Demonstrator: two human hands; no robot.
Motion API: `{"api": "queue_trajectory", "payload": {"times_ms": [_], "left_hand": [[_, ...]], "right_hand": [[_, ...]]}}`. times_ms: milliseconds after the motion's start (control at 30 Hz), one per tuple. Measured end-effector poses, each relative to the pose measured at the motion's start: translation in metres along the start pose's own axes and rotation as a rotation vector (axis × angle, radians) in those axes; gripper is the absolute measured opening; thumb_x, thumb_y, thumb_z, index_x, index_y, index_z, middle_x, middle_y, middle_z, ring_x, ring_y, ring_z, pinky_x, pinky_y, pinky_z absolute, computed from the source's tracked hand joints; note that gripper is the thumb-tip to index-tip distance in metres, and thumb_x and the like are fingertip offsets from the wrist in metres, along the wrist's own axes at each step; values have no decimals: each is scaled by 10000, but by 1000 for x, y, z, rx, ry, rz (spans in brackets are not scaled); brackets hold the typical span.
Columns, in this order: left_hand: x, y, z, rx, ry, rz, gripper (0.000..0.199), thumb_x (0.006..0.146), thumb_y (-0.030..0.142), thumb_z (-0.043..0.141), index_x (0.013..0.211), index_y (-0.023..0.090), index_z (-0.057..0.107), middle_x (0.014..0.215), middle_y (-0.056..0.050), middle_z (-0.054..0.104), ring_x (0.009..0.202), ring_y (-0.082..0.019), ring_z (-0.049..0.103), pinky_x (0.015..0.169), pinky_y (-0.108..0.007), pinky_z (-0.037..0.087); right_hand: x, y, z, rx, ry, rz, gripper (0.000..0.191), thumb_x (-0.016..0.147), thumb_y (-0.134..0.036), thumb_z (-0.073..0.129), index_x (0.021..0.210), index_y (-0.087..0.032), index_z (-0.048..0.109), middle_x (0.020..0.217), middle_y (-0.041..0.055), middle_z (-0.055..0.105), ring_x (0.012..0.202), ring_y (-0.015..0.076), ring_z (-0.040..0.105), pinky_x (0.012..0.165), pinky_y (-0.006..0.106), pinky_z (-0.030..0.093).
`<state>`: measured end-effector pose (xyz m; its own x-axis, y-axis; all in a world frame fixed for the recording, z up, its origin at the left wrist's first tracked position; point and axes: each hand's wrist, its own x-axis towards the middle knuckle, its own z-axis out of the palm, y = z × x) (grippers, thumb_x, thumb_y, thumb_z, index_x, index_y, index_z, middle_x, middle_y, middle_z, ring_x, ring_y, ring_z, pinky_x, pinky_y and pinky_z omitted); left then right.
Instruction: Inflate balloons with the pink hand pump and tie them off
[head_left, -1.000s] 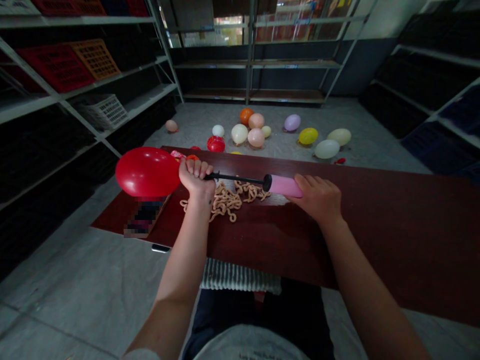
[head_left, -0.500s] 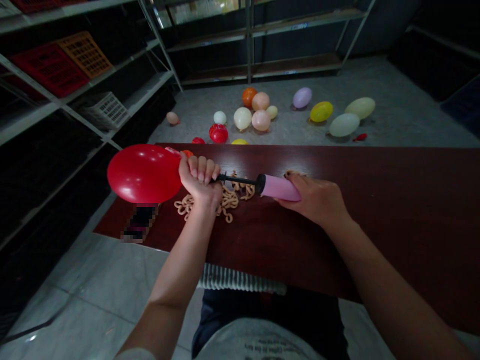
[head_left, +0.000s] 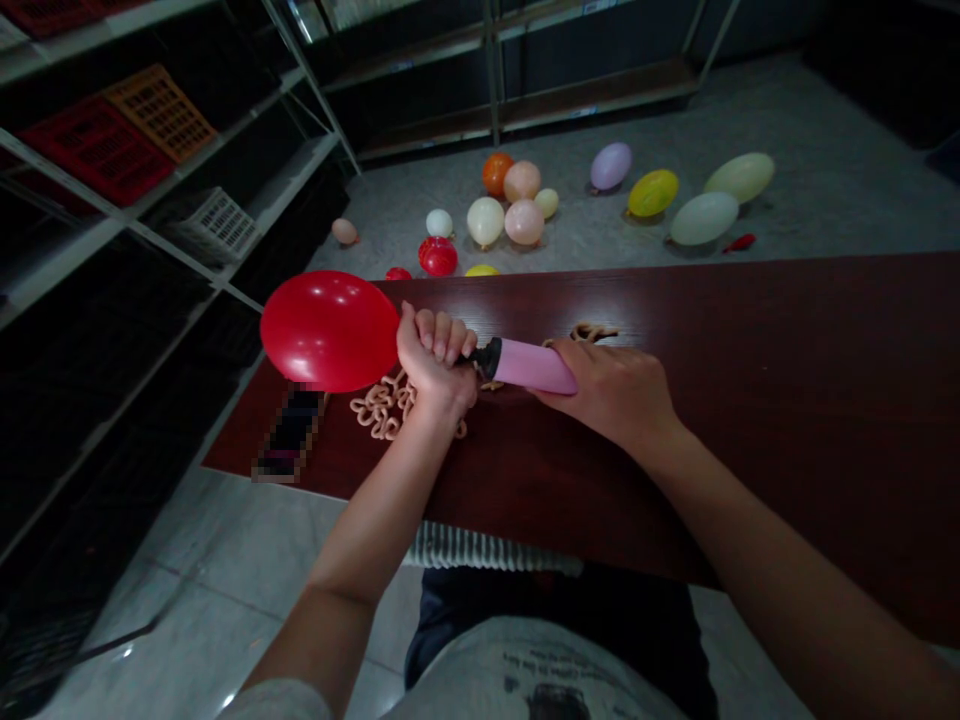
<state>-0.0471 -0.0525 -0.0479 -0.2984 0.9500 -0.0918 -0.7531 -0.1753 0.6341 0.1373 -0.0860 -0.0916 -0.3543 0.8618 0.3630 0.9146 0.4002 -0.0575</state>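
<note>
A large inflated red balloon (head_left: 328,330) extends to the left of my left hand (head_left: 439,358). That hand is closed around the black end of a hand pump, beside the balloon's neck, which the fingers hide. My right hand (head_left: 611,392) wraps round the pump's pink barrel (head_left: 531,366). Little of the black rod shows, and the barrel's black collar (head_left: 489,358) is close to my left fingers. Tan uninflated balloons (head_left: 382,405) lie curled in a pile under and beside my left wrist. More tan pieces (head_left: 592,332) lie behind my right hand.
The dark red table (head_left: 787,400) carries a blurred phone-like object (head_left: 291,435) at its left end. Beyond it, several balloons lie on the floor, among them an orange (head_left: 497,174) and a purple one (head_left: 611,166). Shelves with crates (head_left: 161,112) stand left and behind.
My left hand and the red balloon have moved right, towards the pink barrel, and the black rod between them now barely shows. The camera view has shifted slightly.
</note>
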Motion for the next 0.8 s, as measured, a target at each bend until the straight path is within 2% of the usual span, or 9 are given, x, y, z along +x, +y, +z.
{"api": "queue_trajectory", "payload": {"times_ms": [100,200,333,500,633,800], "left_hand": [[6,3,-4,-60,-8,-3,557,1062,310,308,543,194,145,431,62,134,326,-69,158,370,-229,215],[10,6,-6,-123,-10,-7,558,1062,319,304,538,195,159,430,66,136,322,-66,165,377,-234,199],[16,11,-10,-179,37,3,545,1059,299,306,538,196,180,429,70,149,324,-66,170,394,-244,186],[25,21,-19,-209,93,15,517,1050,262,291,547,195,191,435,66,152,356,-66,155,429,-253,182],[32,30,-27,-209,128,42,469,1030,210,275,572,190,179,454,65,149,377,-67,152,454,-258,189],[37,43,-35,-258,99,71,464,1023,214,286,576,186,167,453,68,159,364,-57,168,441,-231,189]], "right_hand": [[3,0,1,-51,50,-13,496,893,-640,474,1041,-207,663,880,60,733,750,215,655,628,323,302],[6,-2,0,-96,83,-37,494,902,-638,464,1006,-195,656,889,71,726,773,213,644,635,320,296],[7,1,2,-171,123,-80,472,909,-596,483,1049,-178,652,889,79,717,806,217,624,650,318,290],[6,13,5,-276,193,-130,487,888,-603,531,1099,-184,659,834,44,702,739,201,597,652,321,280],[4,24,1,-334,182,-107,432,899,-537,550,1110,-180,670,851,72,708,766,212,593,680,333,284],[-1,40,-11,-336,88,-64,423,907,-498,546,1146,-169,664,981,137,722,846,242,607,704,339,304]]}}
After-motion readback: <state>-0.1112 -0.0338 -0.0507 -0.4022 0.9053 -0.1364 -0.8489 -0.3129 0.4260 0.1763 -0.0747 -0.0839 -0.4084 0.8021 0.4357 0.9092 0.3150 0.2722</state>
